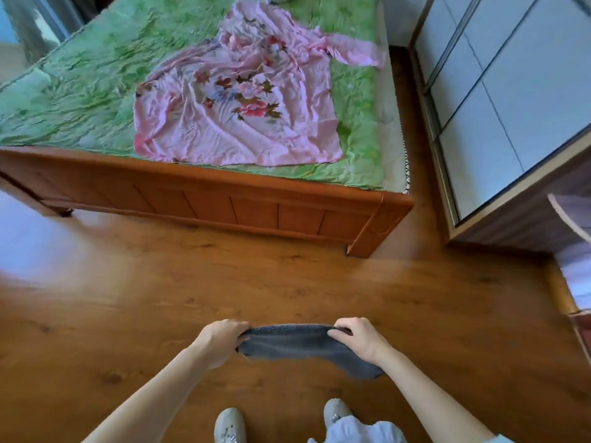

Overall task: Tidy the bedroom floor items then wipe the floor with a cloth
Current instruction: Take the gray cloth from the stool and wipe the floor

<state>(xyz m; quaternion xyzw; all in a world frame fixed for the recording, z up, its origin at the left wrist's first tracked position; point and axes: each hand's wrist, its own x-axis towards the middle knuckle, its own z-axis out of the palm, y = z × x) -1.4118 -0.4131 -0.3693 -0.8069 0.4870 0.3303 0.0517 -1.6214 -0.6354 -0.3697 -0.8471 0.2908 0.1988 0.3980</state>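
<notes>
A dark grey cloth (294, 343) hangs stretched between both hands, above the brown wooden floor (160, 298). My left hand (220, 338) pinches its left top corner and my right hand (359, 337) pinches its right top corner. The cloth's lower edge droops toward the right. My two feet in light slippers (228, 425) stand on the floor just below the cloth.
A wooden bed frame (224, 206) stands ahead, covered by a green quilt (80, 91) with a pink floral sheet (236, 103) crumpled on top. A white wardrobe (511, 91) stands to the right. More furniture (575, 266) sits at the right edge.
</notes>
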